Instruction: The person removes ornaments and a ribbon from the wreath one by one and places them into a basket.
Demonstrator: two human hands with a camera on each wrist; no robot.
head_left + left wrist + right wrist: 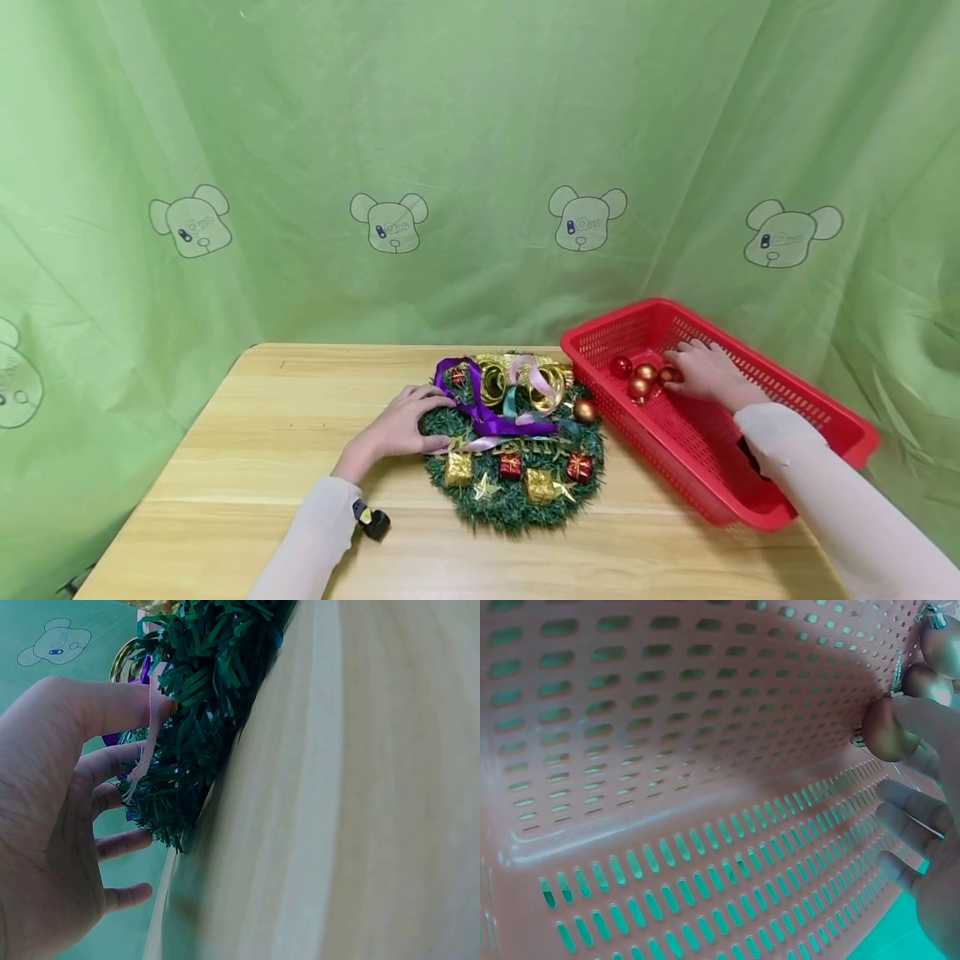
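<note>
In the red plastic basket, my right hand pinches a copper Christmas ball between thumb and forefinger, its other fingers loosely bent. Beside that hand lie a red ball and two more copper balls. My left hand rests at the left edge of a green tinsel wreath, thumb and forefinger touching it, the other fingers spread. A pale pink ribbon passes by the left thumb. The wreath carries gold bells, a purple ribbon, small gift boxes, gold stars and a copper ball.
The red basket stands slanted on the right of the wooden table, its near wall close to the wreath. Green curtain with printed bear heads hangs behind and at the sides.
</note>
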